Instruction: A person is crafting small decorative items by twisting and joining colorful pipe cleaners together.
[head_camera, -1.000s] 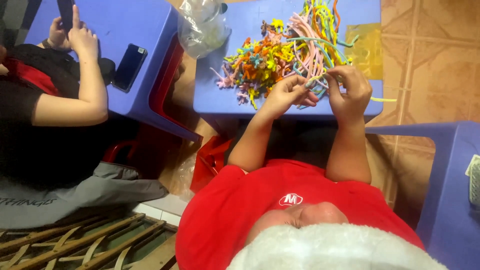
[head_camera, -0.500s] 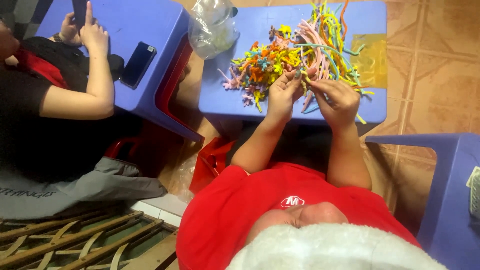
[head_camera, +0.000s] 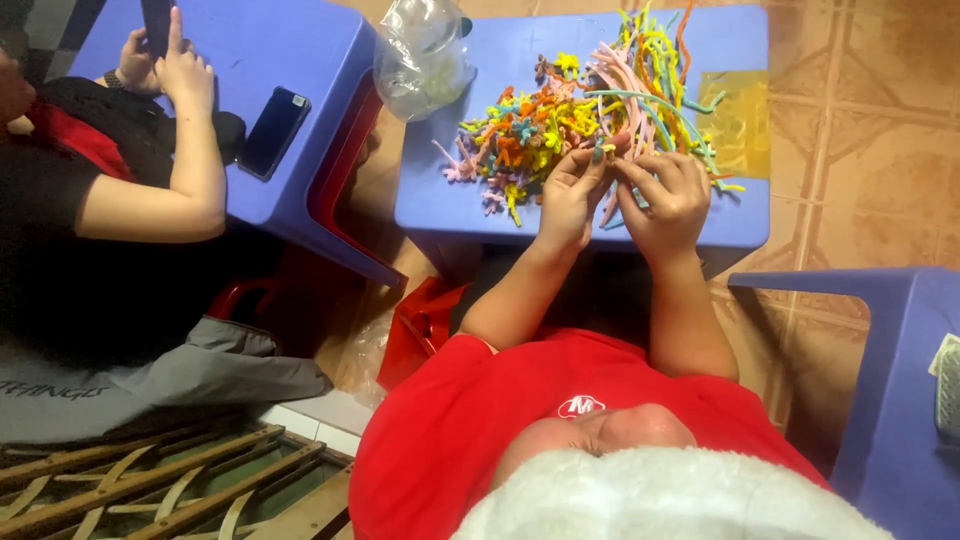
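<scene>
With both hands raised at the near edge of the blue surface (head_camera: 440, 205) in the upper middle of the frame, the left hand (head_camera: 567, 195) and right hand (head_camera: 668, 195) pinch a pale pipe cleaner (head_camera: 612, 150) between fingertips, best twisted tight and short, clear of the colourful pile (head_camera: 560, 120) behind.

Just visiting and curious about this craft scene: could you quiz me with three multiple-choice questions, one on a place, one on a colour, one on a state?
1. Where is the pile of pipe cleaners?
A. on the floor
B. on a blue stool
C. in a lap

2. What colour is the stool under it?
A. blue
B. green
C. white

3. How are the left hand and right hand?
A. far apart
B. resting in the lap
C. close together, pinching stems

B: the pile covers the stool top.
A: its bare edge shows blue.
C: fingers meet at the pile's edge.
</scene>
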